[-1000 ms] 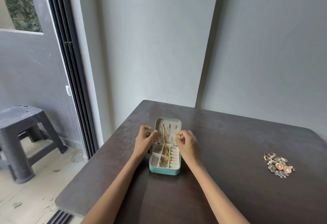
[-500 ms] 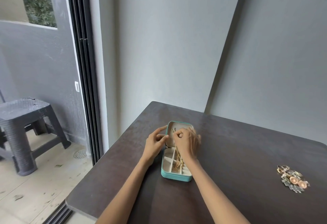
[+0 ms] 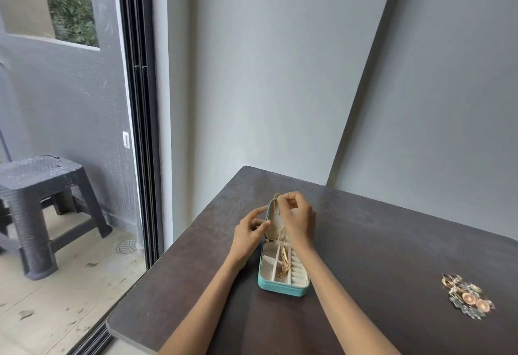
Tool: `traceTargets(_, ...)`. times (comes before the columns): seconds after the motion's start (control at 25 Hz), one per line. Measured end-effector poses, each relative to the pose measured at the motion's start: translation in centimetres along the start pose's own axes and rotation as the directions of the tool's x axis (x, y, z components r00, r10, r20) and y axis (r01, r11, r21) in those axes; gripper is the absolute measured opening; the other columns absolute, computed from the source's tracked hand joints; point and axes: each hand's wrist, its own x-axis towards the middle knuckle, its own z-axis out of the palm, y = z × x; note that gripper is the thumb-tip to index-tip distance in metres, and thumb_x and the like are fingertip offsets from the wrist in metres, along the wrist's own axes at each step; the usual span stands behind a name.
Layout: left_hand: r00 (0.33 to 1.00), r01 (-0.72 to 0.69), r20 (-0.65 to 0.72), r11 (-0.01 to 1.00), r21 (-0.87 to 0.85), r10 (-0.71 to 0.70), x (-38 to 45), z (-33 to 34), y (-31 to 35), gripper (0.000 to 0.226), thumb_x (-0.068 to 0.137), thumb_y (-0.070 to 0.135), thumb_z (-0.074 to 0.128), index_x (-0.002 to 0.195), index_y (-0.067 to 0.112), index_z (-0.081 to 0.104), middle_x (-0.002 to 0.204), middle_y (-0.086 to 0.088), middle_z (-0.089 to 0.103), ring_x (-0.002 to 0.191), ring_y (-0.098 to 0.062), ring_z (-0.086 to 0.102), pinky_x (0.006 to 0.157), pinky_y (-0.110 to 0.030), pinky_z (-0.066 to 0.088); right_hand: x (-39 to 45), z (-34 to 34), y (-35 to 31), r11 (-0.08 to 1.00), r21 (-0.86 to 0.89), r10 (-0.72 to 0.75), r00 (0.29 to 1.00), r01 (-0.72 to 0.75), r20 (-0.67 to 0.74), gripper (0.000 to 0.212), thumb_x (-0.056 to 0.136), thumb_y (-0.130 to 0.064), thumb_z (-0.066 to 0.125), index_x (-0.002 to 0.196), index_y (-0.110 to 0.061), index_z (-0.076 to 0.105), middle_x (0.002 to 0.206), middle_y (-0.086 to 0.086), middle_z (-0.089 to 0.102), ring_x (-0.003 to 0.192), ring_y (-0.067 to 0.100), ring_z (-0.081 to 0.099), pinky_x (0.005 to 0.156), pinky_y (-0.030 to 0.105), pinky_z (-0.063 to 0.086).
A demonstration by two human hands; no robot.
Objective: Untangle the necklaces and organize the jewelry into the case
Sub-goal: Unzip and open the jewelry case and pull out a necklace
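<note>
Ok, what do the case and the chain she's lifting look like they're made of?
The case: teal shell, probably faux leather going by its smooth matte skin, with a cream lining that looks velvety. The chain, pinched by the right hand: gold-toned metal, judging by its glint; plated or solid, I cannot tell.

The right hand (image 3: 298, 221) hides the case lid's (image 3: 273, 221) right half. Jewelry pile (image 3: 469, 297), lower right: pieces too small to distinguish.

This looks like a room in a home, beside a balcony or patio. A dark table (image 3: 364, 242) stands against plain grey walls (image 3: 280, 74), and a sliding glass door (image 3: 137, 102) opens onto a plastic stool (image 3: 42, 183).
</note>
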Motion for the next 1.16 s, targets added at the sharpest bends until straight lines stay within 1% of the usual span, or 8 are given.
traceTargets(0.2,0.994,0.056,-0.089,0.998,-0.024,-0.058,0.2,0.1,-0.7,0.032,0.089,0.014,0.058,0.119,0.024,0.059,0.089,-0.005,0.069,0.085,-0.015,0.064,0.077,-0.02,0.047,0.9,-3.6,-1.6,0.931,0.364,-0.038,0.992,-0.008,0.12,0.015,0.086,-0.008,0.058,0.079,-0.021,0.057,0.065,-0.002,0.065,0.061,0.012,0.059,0.061,0.032,0.047)
traceTargets(0.32,0.994,0.064,-0.09,0.997,-0.032,-0.066,0.1,-0.1,-0.4,0.034,0.084,0.019,0.058,0.118,0.021,0.06,0.101,-0.003,0.067,0.098,-0.02,0.062,0.081,-0.021,0.048,1.2,-5.6,-3.4,0.926,0.376,-0.142,0.955,0.035,0.261,0.015,0.088,-0.004,0.057,0.083,-0.018,0.059,0.069,-0.002,0.066,0.064,0.011,0.061,0.059,0.026,0.047)
traceTargets(0.52,0.988,-0.05,-0.143,0.997,0.059,0.058,-1.7,-0.5,1.8,0.045,0.074,0.028,0.053,0.118,0.023,0.058,0.117,0.006,0.054,0.103,-0.005,0.052,0.082,-0.014,0.04,0.8,-7.6,-4.3,0.939,0.337,-0.204,0.905,0.072,0.374,0.015,0.09,-0.006,0.057,0.087,-0.019,0.061,0.079,0.001,0.068,0.072,0.008,0.063,0.065,0.023,0.05)
traceTargets(0.6,0.996,-0.079,-0.04,0.997,0.018,0.08,-2.0,-0.9,4.0,0.039,0.072,0.02,0.051,0.108,0.027,0.063,0.111,0.008,0.06,0.097,-0.004,0.055,0.081,-0.015,0.044,0.6,-7.9,-4.3,0.933,0.353,-0.213,0.9,0.072,0.381,0.016,0.091,-0.005,0.056,0.088,-0.02,0.061,0.081,0.003,0.068,0.072,0.01,0.063,0.066,0.024,0.051)
traceTargets(0.68,0.979,-0.055,0.197,0.998,-0.023,0.059,-1.9,-1.0,6.2,0.033,0.077,0.006,0.052,0.1,0.021,0.068,0.102,0.004,0.068,0.084,-0.003,0.06,0.076,-0.014,0.047,0.4,-8.0,-4.7,0.921,0.383,-0.223,0.899,0.068,0.376,0.017,0.091,-0.003,0.055,0.089,-0.019,0.061,0.081,0.003,0.068,0.071,0.009,0.062,0.065,0.023,0.052)
traceTargets(0.84,0.835,-0.09,0.55,0.986,0.14,-0.001,-1.3,-0.1,7.6,0.017,0.083,0.0,0.058,0.087,0.01,0.071,0.104,-0.004,0.07,0.085,-0.014,0.062,0.081,-0.025,0.052,0.4,-8.6,-6.7,0.87,0.491,-0.219,0.93,0.048,0.295,0.019,0.092,0.001,0.052,0.09,-0.016,0.061,0.079,0.003,0.065,0.067,0.007,0.062,0.061,0.019,0.051)
traceTargets(0.96,0.836,-0.145,0.549,0.96,0.239,-0.011,-1.6,0.4,6.2,0.024,0.085,0.0,0.059,0.087,0.02,0.071,0.094,-0.004,0.073,0.083,-0.015,0.063,0.085,-0.038,0.052,0.8,-9.3,-8.1,0.848,0.525,-0.226,0.944,0.069,0.241,0.021,0.092,0.0,0.051,0.089,-0.018,0.061,0.08,0.002,0.065,0.067,0.007,0.062,0.061,0.02,0.051)
traceTargets(1.16,0.889,-0.02,0.453,0.984,0.178,-0.064,-2.3,-0.1,5.2,0.024,0.09,-0.001,0.055,0.107,0.01,0.067,0.086,0.002,0.072,0.084,-0.013,0.066,0.079,-0.034,0.057,1.2,-10.4,-9.3,0.826,0.553,-0.263,0.942,0.109,0.209,0.021,0.093,0.0,0.052,0.09,-0.019,0.061,0.081,0.002,0.065,0.066,0.007,0.062,0.061,0.019,0.051)
